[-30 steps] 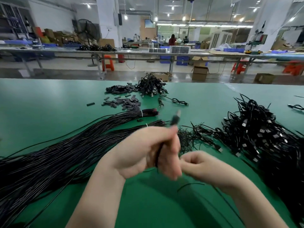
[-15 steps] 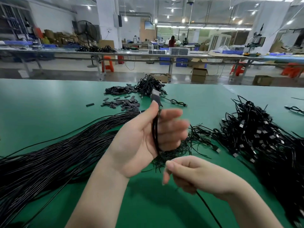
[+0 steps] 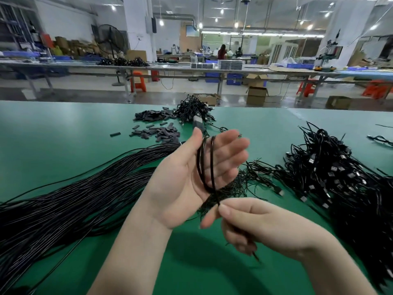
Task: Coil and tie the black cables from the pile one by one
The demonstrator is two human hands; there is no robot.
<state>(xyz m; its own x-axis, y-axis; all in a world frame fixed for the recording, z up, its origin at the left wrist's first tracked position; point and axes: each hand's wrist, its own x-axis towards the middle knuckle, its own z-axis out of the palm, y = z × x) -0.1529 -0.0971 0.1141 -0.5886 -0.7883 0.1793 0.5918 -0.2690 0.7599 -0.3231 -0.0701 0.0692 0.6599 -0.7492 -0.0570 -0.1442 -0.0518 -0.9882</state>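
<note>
The green table [image 3: 63, 145] carries everything, and places here are told from the left hand [image 3: 187, 177], raised above its middle. To that hand's left a long pile [image 3: 74, 201] of straight black cables fans across the table; to its right, well apart, lies a heap [image 3: 340, 177] of coiled cables with plugs showing. Beyond it sit small black sleeves [image 3: 157, 133] and a smaller bundle [image 3: 195, 109].

The step in hand looks like coiling. The left hand stands palm up with fingers straight and spread, and the cable [image 3: 207, 165] is looped about them in what seem two turns, its plug [image 3: 197, 122] poking up past the fingertips. Just below, the right hand [image 3: 265, 226] pinches the cable's running part between thumb and forefinger; the tail passes out beneath that hand.

The next move probably calls for another turn round the left fingers, with the strand kept taut so the loops do not slip off, until the tail is short enough for tying.
</note>
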